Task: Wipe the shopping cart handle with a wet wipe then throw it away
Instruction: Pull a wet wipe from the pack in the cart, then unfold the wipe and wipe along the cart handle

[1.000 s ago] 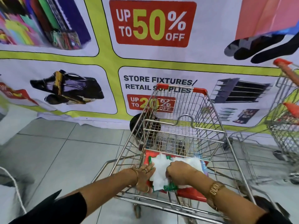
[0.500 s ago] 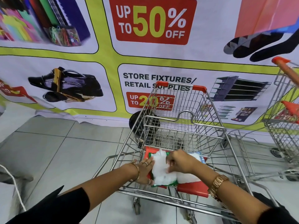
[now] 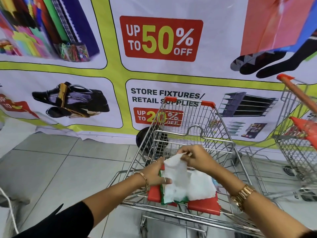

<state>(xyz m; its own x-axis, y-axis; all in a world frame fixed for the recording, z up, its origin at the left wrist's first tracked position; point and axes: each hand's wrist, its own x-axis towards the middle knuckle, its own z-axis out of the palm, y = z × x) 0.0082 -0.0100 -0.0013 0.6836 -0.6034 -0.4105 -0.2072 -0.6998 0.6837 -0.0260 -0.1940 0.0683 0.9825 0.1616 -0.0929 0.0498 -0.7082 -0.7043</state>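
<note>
A wire shopping cart stands in front of me against a banner wall. On its red child seat flap lies a green and white wet wipe pack. My right hand pinches the top of a white wet wipe and holds it lifted above the pack. My left hand presses on the pack's left side. The cart's handle bar runs across below the flap, just under my forearms.
A second cart with orange-red trim stands at the right. A black round object sits on the floor behind the cart's left side. The sale banner covers the wall. Grey floor tiles spread to the left.
My right hand has risen from the pack, drawing a wipe upward out of it. My left hand stays on the pack. The view has tilted slightly upward.
</note>
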